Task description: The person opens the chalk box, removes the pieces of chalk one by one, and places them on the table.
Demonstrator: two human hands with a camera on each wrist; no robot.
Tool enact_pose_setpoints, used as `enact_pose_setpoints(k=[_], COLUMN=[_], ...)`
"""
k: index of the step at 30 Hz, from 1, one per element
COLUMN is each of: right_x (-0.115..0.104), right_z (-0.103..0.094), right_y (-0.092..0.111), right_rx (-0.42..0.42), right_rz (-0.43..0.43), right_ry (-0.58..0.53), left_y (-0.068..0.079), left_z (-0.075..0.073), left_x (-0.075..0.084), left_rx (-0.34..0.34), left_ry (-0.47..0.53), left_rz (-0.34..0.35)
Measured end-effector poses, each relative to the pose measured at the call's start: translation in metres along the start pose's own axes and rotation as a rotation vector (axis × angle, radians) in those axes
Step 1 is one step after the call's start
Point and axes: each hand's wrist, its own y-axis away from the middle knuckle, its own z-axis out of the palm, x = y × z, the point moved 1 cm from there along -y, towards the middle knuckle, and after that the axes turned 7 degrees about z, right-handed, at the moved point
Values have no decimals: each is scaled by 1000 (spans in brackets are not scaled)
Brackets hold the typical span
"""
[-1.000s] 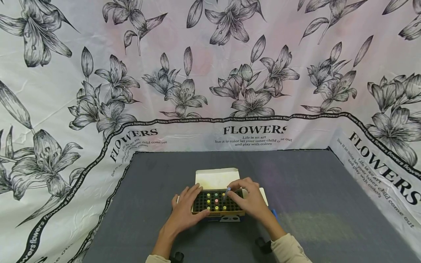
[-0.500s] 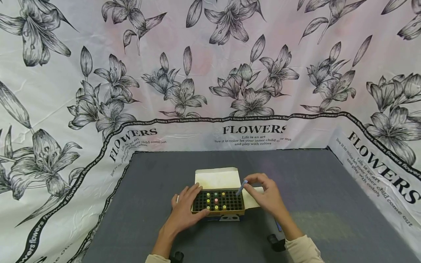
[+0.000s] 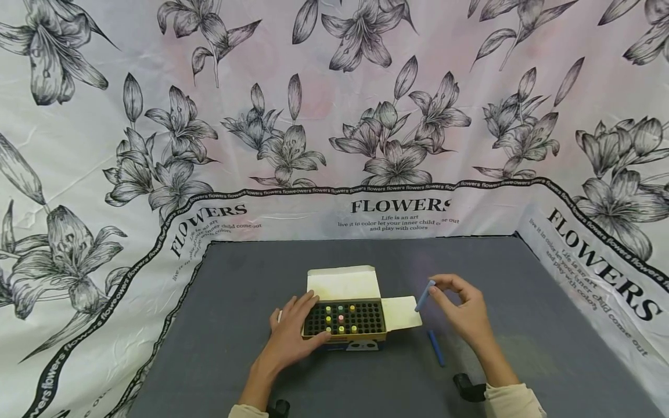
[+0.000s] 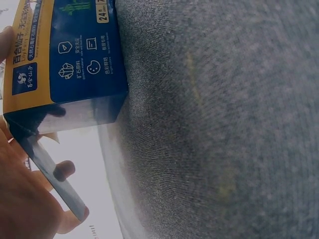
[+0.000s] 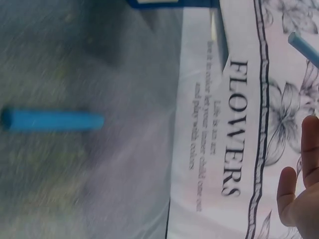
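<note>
My left hand [image 3: 290, 337] holds the left end of an open chalk box [image 3: 366, 337], its thumb at the front edge and fingers toward the back. In the left wrist view, the blue and orange box [image 4: 84, 64] has a side flap [image 4: 57, 179] with fingers around it. Several yellow, green and pink chalk ends show in the box's black holed insert. Right of the box, my right hand [image 3: 465, 313] pinches a light blue chalk stick [image 3: 425, 296] above the table. Below it a darker blue chalk stick [image 3: 436, 348] lies on the table; the right wrist view shows this stick [image 5: 55, 120] too.
The box's back lid [image 3: 342, 281] and right flap [image 3: 402, 313] are folded outward. A grey cloth [image 3: 251, 290] covers the table. White flower-printed fabric [image 3: 292, 215] stands around its back and sides. Dark wrist straps [image 3: 469, 388] sit at the forearms.
My right hand has moved right from over the box, drawing the light blue chalk stick out and past the right flap. The left hand has stayed on the box.
</note>
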Motion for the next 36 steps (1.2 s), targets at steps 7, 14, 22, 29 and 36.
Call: enact_pose_setpoints(k=[7,14,22,29,36], right_x=[16,35,46,54,63], right_z=[-18,-28,-33,-31,-22], right_y=[12,23,27,29,30], right_rx=[10,-16,-89,-232,-263], right_rz=[66,165,232,332,311], right_ry=[100,260,362,498,590], left_y=[0,0,0,0,0], left_z=[0,2,2,1,1], left_x=[0,-1,0,0,1], left_rx=[3,18,19,20,8], left_ry=[2,-5,-5,-15,-24], left_rz=[2,5,2,-3,-7])
